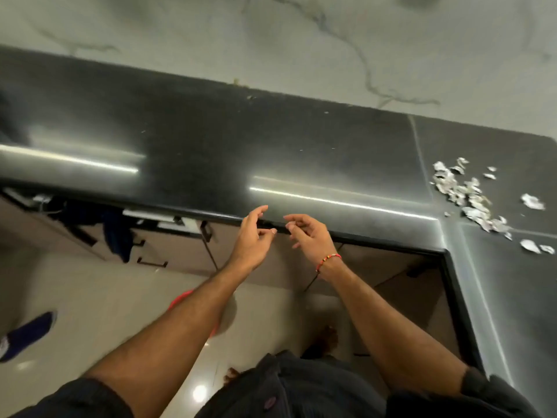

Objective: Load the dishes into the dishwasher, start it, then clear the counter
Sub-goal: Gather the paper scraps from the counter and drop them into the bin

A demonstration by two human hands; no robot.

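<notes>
A black stone counter (211,140) runs across the view and turns toward me at the right. My left hand (254,236) and my right hand (307,233) hover side by side at its front edge, fingers loosely spread, holding nothing. A red bead bracelet sits on my right wrist. Several white torn scraps (470,194) lie scattered on the counter's right part. A few tiny crumbs (250,97) sit near the back edge. No dishes or dishwasher can be made out.
Beige cabinet fronts with dark handles (152,262) stand below the counter; a dark blue cloth (117,233) hangs there. A marbled wall (301,40) rises behind. A blue slipper (27,333) and something red (180,298) lie on the glossy floor.
</notes>
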